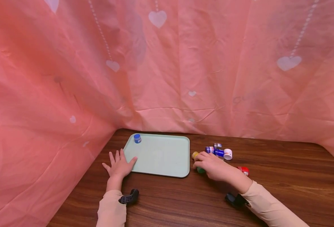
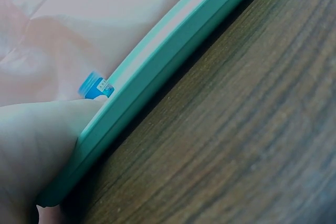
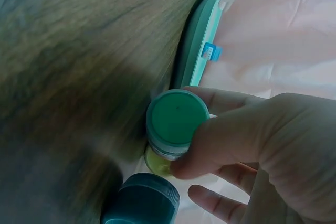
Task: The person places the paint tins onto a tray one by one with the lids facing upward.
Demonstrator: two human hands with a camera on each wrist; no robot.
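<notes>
Green-lidded jar (image 3: 177, 114) pinched in the right hand (image 1: 211, 165); pale tray (image 1: 158, 157) touched by the left hand (image 1: 119, 166), its fingers spread.

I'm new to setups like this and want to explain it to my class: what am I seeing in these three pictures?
There is no machine here, just a person working bare-handed. The wide picture comes from a head-worn camera; the others come from the left wrist camera and right wrist camera. On the dark wooden table lies a pale green tray, with a blue jar in its far left corner. To its right are others, including a white jar and a red jar. The left hand lies spread at the tray's near left corner. The right hand holds a green-lidded jar.
</notes>
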